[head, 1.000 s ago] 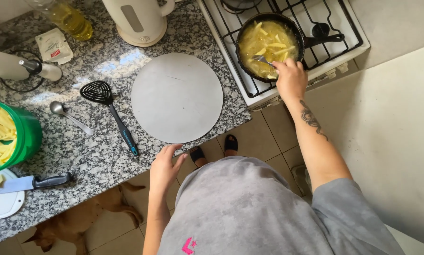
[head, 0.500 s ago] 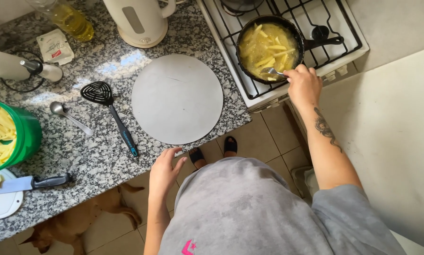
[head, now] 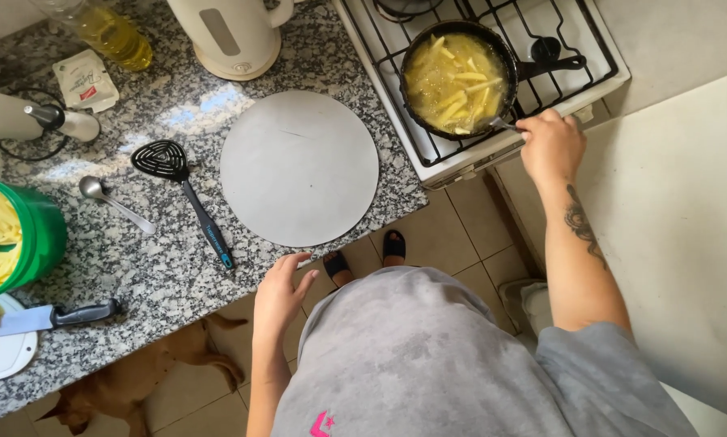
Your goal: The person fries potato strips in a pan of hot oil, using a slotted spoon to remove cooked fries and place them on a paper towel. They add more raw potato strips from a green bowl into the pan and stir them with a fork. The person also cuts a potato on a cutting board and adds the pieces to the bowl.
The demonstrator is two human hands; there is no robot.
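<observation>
Stove [head: 614, 61], fork [head: 505, 124] pointing left into pan [head: 459, 77]

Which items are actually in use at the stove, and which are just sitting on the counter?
In use:
right hand holding a metal utensil
frying pan of potato strips in oil
stove

Lying about:
round grey board
black slotted spatula
spoon
knife
green bowl
kettle
oil bottle

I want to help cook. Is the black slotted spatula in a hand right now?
No, the black slotted spatula lies on the counter, while the right hand holds a metal utensil at the frying pan.
</observation>
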